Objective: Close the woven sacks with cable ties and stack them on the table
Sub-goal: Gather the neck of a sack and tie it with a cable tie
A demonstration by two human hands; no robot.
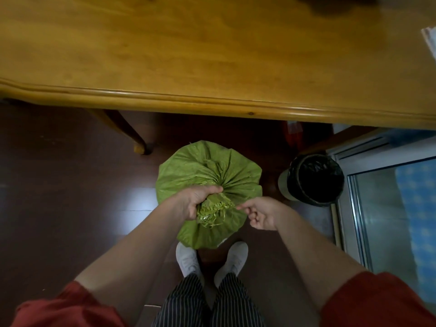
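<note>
A broad wooden tabletop [165,55] fills the upper half of the view, its moulded front edge running across the middle. At its far right edge lies a pale object [430,41], cut off by the frame and too blurred to identify. Below the edge is a dark, glossy floor [59,173], with a curved table leg [132,135] standing on it at the left. At the right is a glass sliding door [382,208] in a metal frame.

The green woven sack [188,175] stands on the floor in front of the tabletop, just beyond the person's white shoes [187,258]. It is full and rounded, its fabric pleated inward to a gathered neck. A round bin [313,180] lined with a black bag stands near the sack, to its right.

The left hand [197,200] is clenched around the sack's neck, bunching it tight. The frayed mouth [214,212] of loose green strands sticks out of this fist. The right hand [262,214] is just beside it, fingers curled, with thumb and forefinger reaching to the edge of the fray. I cannot tell whether they pinch anything.
</note>
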